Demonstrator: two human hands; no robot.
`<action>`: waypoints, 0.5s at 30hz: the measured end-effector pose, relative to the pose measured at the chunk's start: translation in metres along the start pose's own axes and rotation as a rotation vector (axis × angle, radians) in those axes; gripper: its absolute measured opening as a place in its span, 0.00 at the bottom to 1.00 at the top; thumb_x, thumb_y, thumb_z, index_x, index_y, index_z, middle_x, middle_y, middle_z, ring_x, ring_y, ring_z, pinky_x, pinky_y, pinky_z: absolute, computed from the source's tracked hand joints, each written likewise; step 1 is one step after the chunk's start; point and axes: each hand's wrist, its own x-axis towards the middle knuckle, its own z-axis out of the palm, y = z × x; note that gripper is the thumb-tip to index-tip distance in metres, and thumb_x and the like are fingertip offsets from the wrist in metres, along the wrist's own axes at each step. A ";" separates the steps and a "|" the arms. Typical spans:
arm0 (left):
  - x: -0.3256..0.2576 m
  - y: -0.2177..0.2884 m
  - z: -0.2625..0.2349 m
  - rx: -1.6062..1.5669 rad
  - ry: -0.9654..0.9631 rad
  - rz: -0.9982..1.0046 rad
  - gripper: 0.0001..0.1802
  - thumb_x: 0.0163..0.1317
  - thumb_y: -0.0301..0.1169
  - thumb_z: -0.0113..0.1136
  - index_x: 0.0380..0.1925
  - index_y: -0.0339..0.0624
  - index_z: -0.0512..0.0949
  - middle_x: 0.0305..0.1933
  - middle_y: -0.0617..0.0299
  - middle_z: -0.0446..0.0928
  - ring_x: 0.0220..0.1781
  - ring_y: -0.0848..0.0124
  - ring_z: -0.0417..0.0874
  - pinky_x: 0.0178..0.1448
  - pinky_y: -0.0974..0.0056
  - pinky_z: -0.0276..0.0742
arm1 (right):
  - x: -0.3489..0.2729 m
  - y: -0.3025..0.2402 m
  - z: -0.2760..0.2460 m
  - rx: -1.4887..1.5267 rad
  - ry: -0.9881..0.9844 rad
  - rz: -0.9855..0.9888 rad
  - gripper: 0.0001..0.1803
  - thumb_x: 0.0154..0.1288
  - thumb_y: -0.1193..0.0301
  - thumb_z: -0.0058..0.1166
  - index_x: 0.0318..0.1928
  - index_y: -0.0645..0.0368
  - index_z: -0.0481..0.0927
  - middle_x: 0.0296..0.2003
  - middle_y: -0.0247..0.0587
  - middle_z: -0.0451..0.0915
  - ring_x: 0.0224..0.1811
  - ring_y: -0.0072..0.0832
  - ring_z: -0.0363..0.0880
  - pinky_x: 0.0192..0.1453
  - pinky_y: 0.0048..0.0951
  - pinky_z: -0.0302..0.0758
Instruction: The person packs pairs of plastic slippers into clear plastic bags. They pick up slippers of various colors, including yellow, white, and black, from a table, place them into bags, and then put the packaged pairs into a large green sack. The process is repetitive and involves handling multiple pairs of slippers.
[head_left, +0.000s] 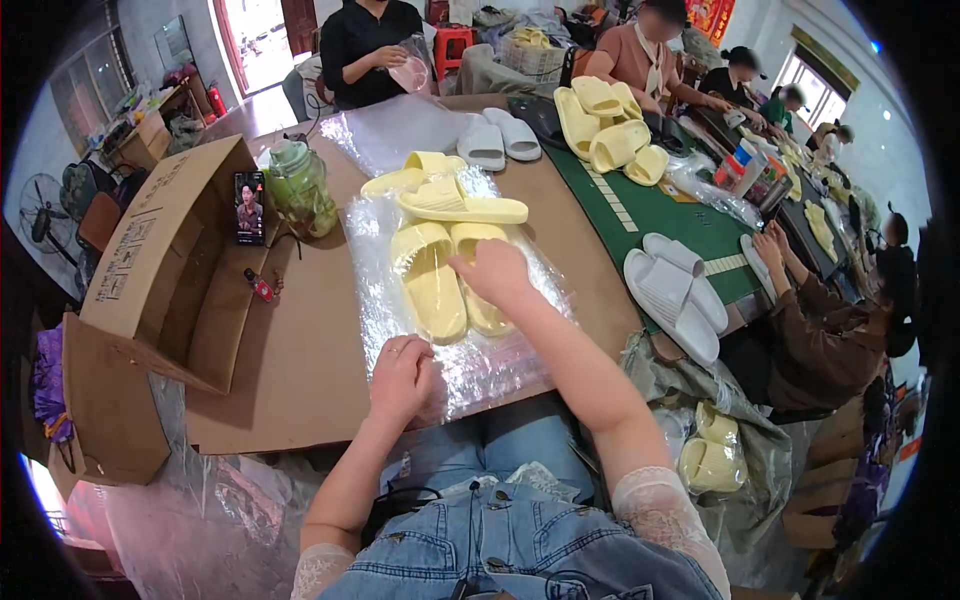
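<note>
The left hand [402, 372] lies flat, fingers loosely curled and holding nothing, on the near edge of a clear plastic bag [470, 365] spread over the surface [300, 370], seemingly pinning the film so it does not slide. The right hand [492, 272] reaches further in, its fingers closed onto the heel end of the right slipper of a pale yellow pair [432, 280] that lies side by side on the plastic; the grip looks suited to lining the two up. Just beyond, another yellow pair [450, 195] is stacked loosely, one slipper lying across the other, on the far end of the same film.

The surface is covered in brown cardboard. On its left stands an open cardboard box [170, 290] with a phone [249, 208] propped against its flap, and a green-tinted jar [300, 190] is beside that. Further right a green mat [660, 215] carries white slippers [670, 290] and a heap of yellow ones [605, 125]. Other people sit around the long surface in a crowded workroom with a doorway at the back.
</note>
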 end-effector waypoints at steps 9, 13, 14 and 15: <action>0.003 -0.022 -0.003 -0.049 -0.014 0.043 0.05 0.56 0.26 0.59 0.34 0.41 0.81 0.41 0.54 0.82 0.48 0.53 0.80 0.55 0.54 0.76 | 0.022 -0.022 0.101 -0.001 0.280 0.036 0.20 0.65 0.55 0.58 0.34 0.62 0.79 0.32 0.51 0.83 0.34 0.45 0.85 0.41 0.43 0.80; 0.013 -0.028 -0.003 -0.110 -0.016 0.068 0.06 0.60 0.29 0.61 0.36 0.42 0.82 0.40 0.56 0.82 0.47 0.55 0.81 0.55 0.56 0.76 | 0.031 -0.015 0.102 0.122 0.277 0.053 0.16 0.61 0.60 0.57 0.32 0.63 0.80 0.27 0.52 0.83 0.31 0.47 0.85 0.39 0.46 0.80; 0.014 -0.028 -0.005 -0.134 0.022 0.071 0.06 0.60 0.30 0.61 0.36 0.42 0.81 0.42 0.56 0.82 0.48 0.55 0.81 0.55 0.56 0.75 | 0.031 -0.014 0.097 0.124 0.271 0.047 0.15 0.61 0.61 0.56 0.32 0.63 0.81 0.27 0.53 0.83 0.31 0.47 0.85 0.39 0.46 0.80; 0.015 -0.027 -0.006 -0.158 0.058 0.074 0.07 0.61 0.30 0.62 0.37 0.41 0.81 0.43 0.56 0.82 0.49 0.55 0.80 0.56 0.56 0.75 | 0.030 -0.012 0.093 0.115 0.269 0.039 0.16 0.60 0.60 0.57 0.32 0.63 0.81 0.27 0.52 0.83 0.31 0.47 0.85 0.39 0.46 0.80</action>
